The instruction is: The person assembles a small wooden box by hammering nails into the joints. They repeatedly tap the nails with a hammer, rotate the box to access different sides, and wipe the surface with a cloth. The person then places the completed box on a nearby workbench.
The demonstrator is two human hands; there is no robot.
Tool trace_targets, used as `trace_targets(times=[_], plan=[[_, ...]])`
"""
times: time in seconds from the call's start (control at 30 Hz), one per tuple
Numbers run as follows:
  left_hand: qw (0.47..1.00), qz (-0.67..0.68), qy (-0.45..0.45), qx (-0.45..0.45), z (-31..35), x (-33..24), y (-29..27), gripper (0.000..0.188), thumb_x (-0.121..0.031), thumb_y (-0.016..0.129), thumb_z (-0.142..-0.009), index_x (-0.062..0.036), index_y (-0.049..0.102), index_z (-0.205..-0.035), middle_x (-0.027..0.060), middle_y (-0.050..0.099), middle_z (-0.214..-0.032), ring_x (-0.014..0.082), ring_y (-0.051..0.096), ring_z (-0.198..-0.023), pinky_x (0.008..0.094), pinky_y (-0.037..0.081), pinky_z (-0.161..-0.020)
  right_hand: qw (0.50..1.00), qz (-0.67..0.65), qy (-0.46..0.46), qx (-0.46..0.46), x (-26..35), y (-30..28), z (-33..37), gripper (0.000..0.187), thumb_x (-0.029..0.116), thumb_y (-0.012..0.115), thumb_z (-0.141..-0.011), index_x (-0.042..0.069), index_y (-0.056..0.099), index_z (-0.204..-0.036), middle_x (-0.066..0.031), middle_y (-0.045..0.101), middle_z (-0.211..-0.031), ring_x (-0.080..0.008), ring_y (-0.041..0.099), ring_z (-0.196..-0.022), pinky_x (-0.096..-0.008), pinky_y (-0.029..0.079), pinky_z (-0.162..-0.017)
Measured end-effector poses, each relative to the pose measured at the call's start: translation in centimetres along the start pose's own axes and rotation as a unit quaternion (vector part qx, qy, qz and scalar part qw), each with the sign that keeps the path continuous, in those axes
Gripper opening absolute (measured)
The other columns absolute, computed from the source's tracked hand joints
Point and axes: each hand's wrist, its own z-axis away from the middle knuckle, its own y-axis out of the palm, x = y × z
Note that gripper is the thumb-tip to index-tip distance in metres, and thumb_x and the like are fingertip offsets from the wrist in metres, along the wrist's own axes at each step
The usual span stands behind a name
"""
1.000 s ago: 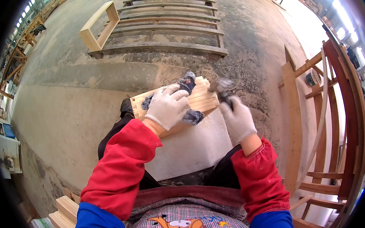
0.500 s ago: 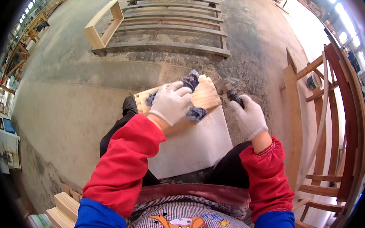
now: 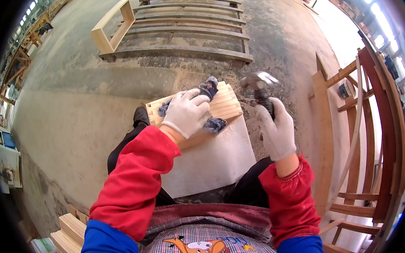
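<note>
A pale wooden box [image 3: 226,102] with jointed corners lies between my knees on a white sheet [image 3: 214,167]. Across its top runs a crumpled dark blue cloth [image 3: 215,125], showing on several sides of my left hand [image 3: 189,112]. That hand, in a white glove, is closed over the cloth and presses it against the wood; whether something is wrapped inside I cannot tell. To the right of the box, my gloved right hand [image 3: 277,131] grips a hammer [image 3: 262,95] by its dark handle. The metal head is raised and blurred by motion.
Ahead on the floor lies a slatted wooden pallet [image 3: 184,49], with an open wooden frame [image 3: 101,38] standing on its left end. Wooden racks [image 3: 372,140] stand close on my right. Wooden boards [image 3: 68,236] are stacked at the lower left.
My right hand has lifted the hammer, bringing its head up and more upright. My left hand stays on the cloth over the box.
</note>
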Motion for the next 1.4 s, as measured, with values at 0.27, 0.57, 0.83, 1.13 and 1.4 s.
trace_targets(times=[0.27,0.57,0.83,1.13,1.4], plan=[[1.0,0.002,0.003,0.01,-0.2,0.4,0.1,0.013,-0.023,0.074,-0.081,-0.0149,0.066,-0.088,-0.0013,0.069,-0.113,0.0286,0.061,-0.115,0.0447,0.048,-0.094,0.981,0.187,0.042,0.019,0.4,-0.6,1.6,0.028,0.027,0.066,-0.095,0.0,0.062,-0.104,-0.0209,0.065,-0.077,-0.0356,0.066,-0.07,-0.0413,0.05,-0.066],[1.0,-0.006,-0.009,0.001,0.1,0.1,0.2,0.013,-0.023,0.074,-0.081,-0.0152,0.066,-0.088,-0.0015,0.069,-0.113,0.0286,0.061,-0.115,0.0449,0.048,-0.095,0.981,0.185,0.038,0.035,-1.3,0.1,1.5,0.031,0.03,0.065,-0.096,0.0,0.061,-0.105,-0.0226,0.065,-0.078,-0.0391,0.067,-0.074,-0.0449,0.05,-0.067],[1.0,0.003,-0.011,-0.011,-0.1,0.2,0.0,0.012,-0.023,0.073,-0.081,-0.015,0.066,-0.086,-0.0016,0.07,-0.111,0.028,0.061,-0.115,0.0455,0.048,-0.094,0.98,0.166,0.043,0.105,-1.3,1.2,-0.7,0.036,0.035,0.063,-0.097,0.001,0.06,-0.109,-0.0264,0.064,-0.08,-0.0465,0.065,-0.08,-0.0477,0.05,-0.07],[1.0,0.007,-0.014,-0.02,0.1,0.1,0.1,0.014,-0.023,0.073,-0.081,-0.0138,0.066,-0.087,-0.0011,0.069,-0.111,0.0275,0.061,-0.115,0.0458,0.048,-0.094,0.997,-0.012,0.074,0.025,-1.2,1.3,-1.8,0.033,0.032,0.063,-0.098,0.001,0.063,-0.107,-0.0234,0.068,-0.086,-0.0404,0.067,-0.077,-0.0435,0.051,-0.07],[0.999,0.013,-0.015,-0.031,0.3,0.2,0.4,0.015,-0.024,0.073,-0.08,-0.0136,0.067,-0.089,-0.0003,0.068,-0.11,0.0281,0.061,-0.115,0.0459,0.048,-0.092,0.998,0.062,0.004,-0.008,-1.5,2.2,-3.5,0.029,0.029,0.064,-0.096,0.001,0.063,-0.104,-0.0224,0.067,-0.08,-0.0355,0.066,-0.074,-0.0414,0.05,-0.07]])
